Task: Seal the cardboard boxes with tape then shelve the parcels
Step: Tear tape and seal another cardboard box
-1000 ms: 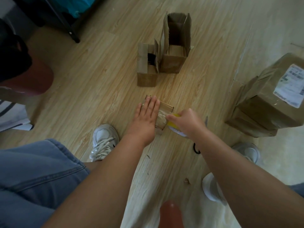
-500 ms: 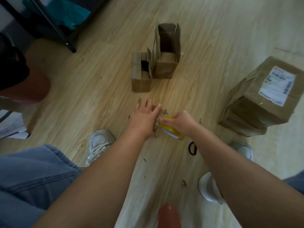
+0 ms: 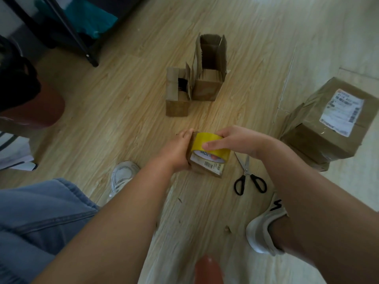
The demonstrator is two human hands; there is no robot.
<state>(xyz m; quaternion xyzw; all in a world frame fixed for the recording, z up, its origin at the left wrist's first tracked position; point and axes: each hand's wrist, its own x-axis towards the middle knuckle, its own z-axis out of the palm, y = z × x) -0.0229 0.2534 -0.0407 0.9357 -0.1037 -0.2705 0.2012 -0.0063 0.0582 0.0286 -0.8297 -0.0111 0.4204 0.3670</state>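
A small cardboard box [image 3: 207, 168] with a white label stands on the wooden floor in front of me. My left hand [image 3: 176, 149] grips its left side. My right hand [image 3: 231, 140] holds a yellow roll of tape [image 3: 209, 147] on top of the box, thumb across the roll's outer face and fingers through its core. Farther away stand two open cardboard boxes, a low one [image 3: 177, 99] and a taller one [image 3: 209, 78] with its flaps up. Taped parcels [image 3: 328, 124] with a shipping label sit at the right.
Black-handled scissors [image 3: 248, 177] lie on the floor just right of the small box. My white shoes [image 3: 123, 175] [image 3: 264, 228] flank the work spot. A black shelf leg [image 3: 90, 58] stands at the upper left, and another person's dark and red shape [image 3: 28, 99] is at the left edge.
My right hand brought the tape roll from the box's right side up over its top. My left hand shifted from lying flat on the box to gripping its left side. The scissors came into view.
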